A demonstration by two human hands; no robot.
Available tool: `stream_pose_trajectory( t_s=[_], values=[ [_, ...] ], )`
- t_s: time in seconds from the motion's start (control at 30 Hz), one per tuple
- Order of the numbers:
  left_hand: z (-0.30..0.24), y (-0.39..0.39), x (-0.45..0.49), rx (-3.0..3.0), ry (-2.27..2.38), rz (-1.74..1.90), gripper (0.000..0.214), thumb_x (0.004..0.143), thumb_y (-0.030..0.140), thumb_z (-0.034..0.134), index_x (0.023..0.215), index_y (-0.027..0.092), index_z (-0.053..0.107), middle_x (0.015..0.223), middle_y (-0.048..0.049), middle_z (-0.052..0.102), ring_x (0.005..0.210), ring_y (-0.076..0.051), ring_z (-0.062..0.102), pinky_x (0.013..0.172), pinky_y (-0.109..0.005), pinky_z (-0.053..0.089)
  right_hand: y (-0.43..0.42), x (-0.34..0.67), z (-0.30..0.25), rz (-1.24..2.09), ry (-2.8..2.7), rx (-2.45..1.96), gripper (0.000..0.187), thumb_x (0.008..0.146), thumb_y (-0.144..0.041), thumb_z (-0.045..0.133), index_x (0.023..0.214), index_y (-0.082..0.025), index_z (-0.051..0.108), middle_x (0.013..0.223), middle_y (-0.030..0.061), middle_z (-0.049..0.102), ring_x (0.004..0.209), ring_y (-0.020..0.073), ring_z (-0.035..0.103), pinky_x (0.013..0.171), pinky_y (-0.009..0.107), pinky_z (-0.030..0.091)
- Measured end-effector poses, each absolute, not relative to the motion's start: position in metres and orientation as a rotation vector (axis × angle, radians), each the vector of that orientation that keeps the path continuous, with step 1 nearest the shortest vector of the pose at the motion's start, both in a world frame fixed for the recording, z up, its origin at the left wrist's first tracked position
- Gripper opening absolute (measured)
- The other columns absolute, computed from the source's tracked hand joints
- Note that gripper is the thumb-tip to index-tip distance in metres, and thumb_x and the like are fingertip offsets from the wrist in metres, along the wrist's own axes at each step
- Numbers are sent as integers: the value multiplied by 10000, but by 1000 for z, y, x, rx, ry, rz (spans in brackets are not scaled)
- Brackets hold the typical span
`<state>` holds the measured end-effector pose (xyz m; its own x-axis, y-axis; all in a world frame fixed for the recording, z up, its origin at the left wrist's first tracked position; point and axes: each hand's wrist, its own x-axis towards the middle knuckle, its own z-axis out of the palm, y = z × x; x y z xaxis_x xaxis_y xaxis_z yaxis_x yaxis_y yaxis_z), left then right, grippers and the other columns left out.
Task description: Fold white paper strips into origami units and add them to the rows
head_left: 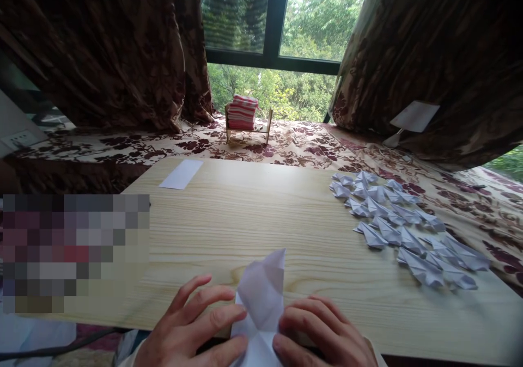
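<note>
A partly folded sheet of white paper [261, 291] stands up at the table's near edge, its creases showing and its top right corner rising to a point. My left hand [200, 323] holds its left edge between thumb and index finger, the other fingers spread above the table. On the opposite edge, the curled fingers and thumb of my right hand [318, 331] grip the paper. The paper's lowest part runs out of view at the bottom. Many folded white paper pieces [392, 209] lie in loose rows on the right of the table.
The light wooden table [245, 209] bears a flat stack or sheet of white paper [182, 173] at the far left. Beyond it, a small wooden rack [247, 130] holds folded striped cloths [242, 112]. A white lamp [414, 116] stands at the right. A blurred patch hides the left side.
</note>
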<state>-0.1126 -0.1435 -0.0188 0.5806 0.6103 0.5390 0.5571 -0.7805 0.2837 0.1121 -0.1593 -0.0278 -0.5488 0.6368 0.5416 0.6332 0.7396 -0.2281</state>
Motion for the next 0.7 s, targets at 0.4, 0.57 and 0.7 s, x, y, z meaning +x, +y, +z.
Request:
stream_pose_trajectory(
  t_s=[0.4,0.57,0.7],
  values=[
    [-9,-137,-109,2782,906,844,252,732,79,471,872,251,589,929,20,669,951,-176,546,970,-368,268,-150,122,-22,172,-2104,-1100,203,794,-129,450,948,-178,572,858,76,609,771,162,566,646,254,461],
    [-12,-139,-107,2750,937,861,311,706,50,445,879,263,591,952,22,668,948,-174,553,971,-365,277,-134,111,-24,193,-1867,-1486,146,788,-306,511,765,-195,604,678,25,567,626,150,534,586,261,410],
    [-6,-141,-104,2629,961,915,348,679,70,410,927,253,571,963,8,661,945,-176,555,961,-352,298,-122,94,-32,186,-1757,-1535,168,749,-327,545,635,-209,581,557,-15,506,542,129,478,533,248,339]
  ],
)
